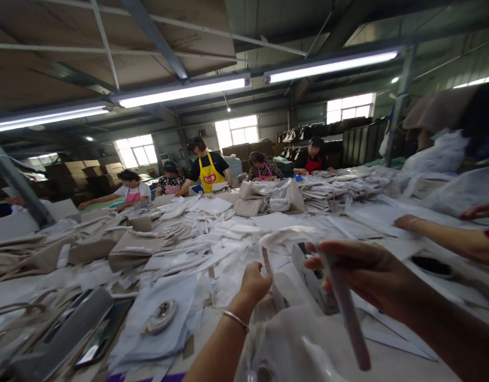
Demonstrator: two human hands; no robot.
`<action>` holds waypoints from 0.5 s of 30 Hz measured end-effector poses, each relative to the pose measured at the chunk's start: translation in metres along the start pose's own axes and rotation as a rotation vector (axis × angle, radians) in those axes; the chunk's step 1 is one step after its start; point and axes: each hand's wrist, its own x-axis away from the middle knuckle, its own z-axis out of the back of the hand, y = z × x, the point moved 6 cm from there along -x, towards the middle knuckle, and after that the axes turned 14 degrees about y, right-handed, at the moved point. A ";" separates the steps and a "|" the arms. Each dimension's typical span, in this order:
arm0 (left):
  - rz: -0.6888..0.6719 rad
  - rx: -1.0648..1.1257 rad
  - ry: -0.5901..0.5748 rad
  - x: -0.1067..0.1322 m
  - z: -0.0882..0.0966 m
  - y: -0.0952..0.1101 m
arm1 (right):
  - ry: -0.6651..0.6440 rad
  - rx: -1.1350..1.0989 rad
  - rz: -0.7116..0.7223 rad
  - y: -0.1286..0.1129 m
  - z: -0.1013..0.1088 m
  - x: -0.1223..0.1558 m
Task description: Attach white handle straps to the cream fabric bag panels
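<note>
White fabric and paper cover nearly the whole counter [395,366], so you hold your work up off it, probably so it hangs free of the clutter. Your left hand [255,285] has its grip closed, pinching the lower end of a thin white band [286,235] that rises from your fingertips and loops over toward the right. Your right hand [359,270] is closed around the top of a pale rod [350,318], which slants down and toward you; it is too blurred to tell what it is made of. Both pieces sit just above a crumpled white bag [296,345] lying at the near edge, likely kept there to be within reach. Room is tight on your right, where a co-worker's forearm [447,240] stretches across the counter close beyond your right hand. On your left, a coil of cord [161,316] rests on a pile of white sheets, with dark panels [69,331] beyond it near the edge. Stacks of folded pieces [335,188] fill the far side. The freest space is the air between and above your hands.
</note>
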 end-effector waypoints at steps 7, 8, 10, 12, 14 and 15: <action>-0.145 0.346 -0.293 0.055 0.046 0.068 | 0.011 0.055 -0.040 0.048 -0.029 -0.023; -0.135 0.441 -0.420 0.068 0.045 0.076 | 0.032 0.067 -0.040 0.052 -0.033 -0.025; -0.100 0.605 -0.590 0.089 0.042 0.086 | 0.053 0.076 -0.044 0.059 -0.041 -0.028; -0.070 0.653 -0.591 0.098 0.038 0.088 | 0.045 0.086 -0.049 0.065 -0.049 -0.029; -0.065 0.626 -0.488 0.097 0.034 0.083 | 0.019 0.098 -0.038 0.068 -0.053 -0.028; -0.074 0.619 -0.423 0.094 0.035 0.079 | 0.006 0.104 -0.012 0.069 -0.053 -0.027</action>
